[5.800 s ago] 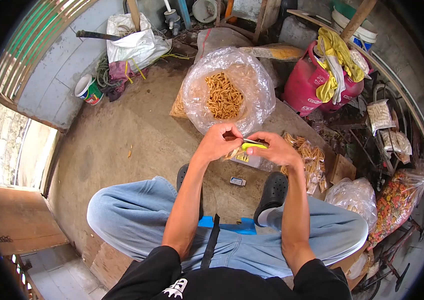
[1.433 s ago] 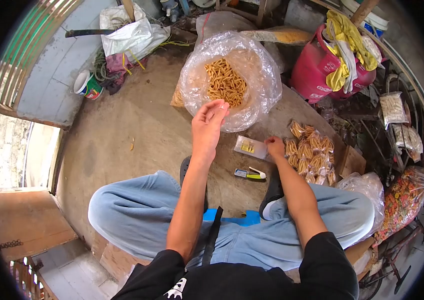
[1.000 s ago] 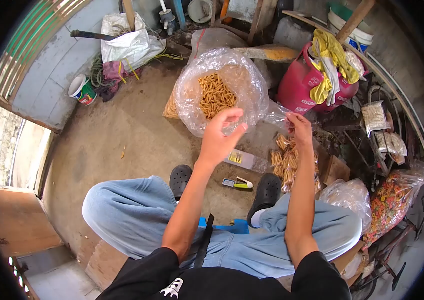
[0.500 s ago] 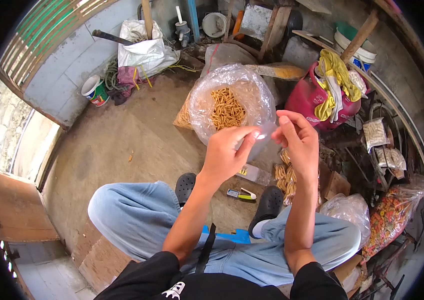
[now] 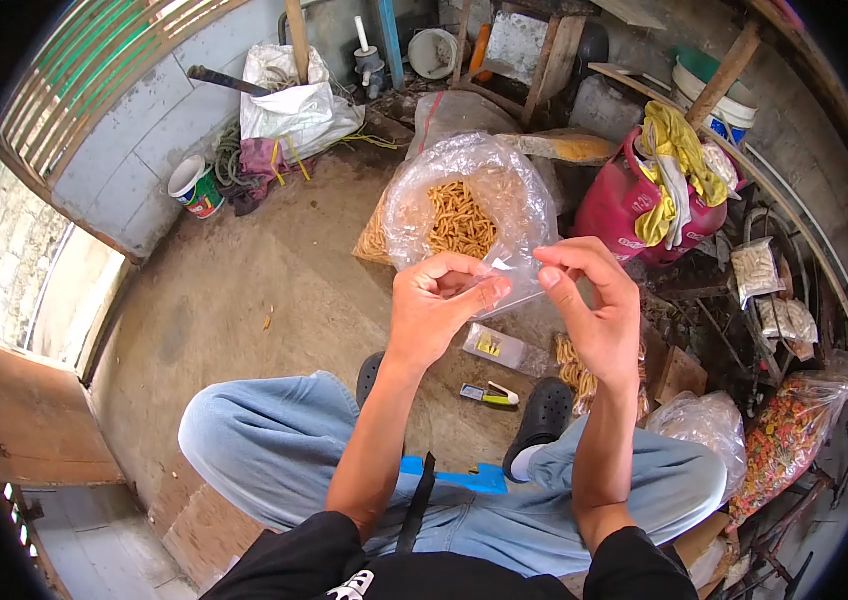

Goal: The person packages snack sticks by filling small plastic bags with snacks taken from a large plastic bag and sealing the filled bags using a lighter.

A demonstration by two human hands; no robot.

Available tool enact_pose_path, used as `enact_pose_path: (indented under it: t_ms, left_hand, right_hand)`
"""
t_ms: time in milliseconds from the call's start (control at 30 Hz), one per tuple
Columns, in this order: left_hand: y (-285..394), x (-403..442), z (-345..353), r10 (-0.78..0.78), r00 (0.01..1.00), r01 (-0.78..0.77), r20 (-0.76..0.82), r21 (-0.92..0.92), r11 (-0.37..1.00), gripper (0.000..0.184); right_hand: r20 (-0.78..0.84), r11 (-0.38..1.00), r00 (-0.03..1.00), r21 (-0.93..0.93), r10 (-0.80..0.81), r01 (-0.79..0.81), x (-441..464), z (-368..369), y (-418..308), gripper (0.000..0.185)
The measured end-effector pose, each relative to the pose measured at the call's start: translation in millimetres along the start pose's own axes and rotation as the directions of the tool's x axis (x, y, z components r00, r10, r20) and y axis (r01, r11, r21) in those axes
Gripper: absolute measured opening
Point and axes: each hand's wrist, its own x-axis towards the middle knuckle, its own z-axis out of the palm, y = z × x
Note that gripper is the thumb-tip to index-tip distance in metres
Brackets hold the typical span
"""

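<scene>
Between my two hands hangs a small clear plastic bag [image 5: 512, 284], in front of the large open bag of brown snack sticks [image 5: 460, 220]. My left hand [image 5: 444, 305] pinches its left side with thumb and forefinger. At its right edge is my right hand [image 5: 599, 310], with thumb and fingertips close together on the plastic. Below the hands, on the floor, lie a clear pack with a yellow label [image 5: 506, 350] and a green stapler [image 5: 500, 395] beside a small blue-and-white box [image 5: 472, 392]. Filled snack packets [image 5: 574, 368] are partly hidden behind my right forearm.
Pink containers [image 5: 609, 205] draped with yellow cloths stand at the upper right. A bag of colourful snacks [image 5: 789, 440] leans at the right. A white sack [image 5: 294, 115] and a small bucket [image 5: 196, 188] stand at the upper left. My shoes [image 5: 546, 412] flank the stapler.
The stapler has left my hands and lies on the floor. My right hand has brought the clear bag from the right to my left hand, and both now hold it.
</scene>
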Motion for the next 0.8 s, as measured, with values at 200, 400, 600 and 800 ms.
enact_pose_path:
  t_ms: [200,400,600,800]
  left_hand:
    - [0.5,0.3,3.1,-0.002,1.0,0.005,-0.026,0.115,0.993,0.016]
    - [2.4,1.5,2.1,-0.065,0.998,0.064,0.002,0.183,0.981,0.015]
    - [-0.9,6.4,-7.0,-0.19,0.981,0.195,-0.045,0.164,0.967,0.021]
    - [0.1,7.0,-7.5,-0.113,0.986,0.141,-0.118,0.258,0.956,0.027]
  right_hand:
    - [0.023,0.975,0.998,-0.21,-0.062,0.065,-1.6,2.3,-6.6,0.021]
    - [0.08,0.947,0.988,-0.284,-0.135,0.152,-1.6,-0.2,-3.0,0.016]
    - [0.025,0.995,0.997,0.064,0.069,-0.071,-3.0,5.4,12.5,0.01]
    - [0.119,0.99,0.987,0.082,0.107,-0.117,-3.8,-0.6,25.3,0.014]
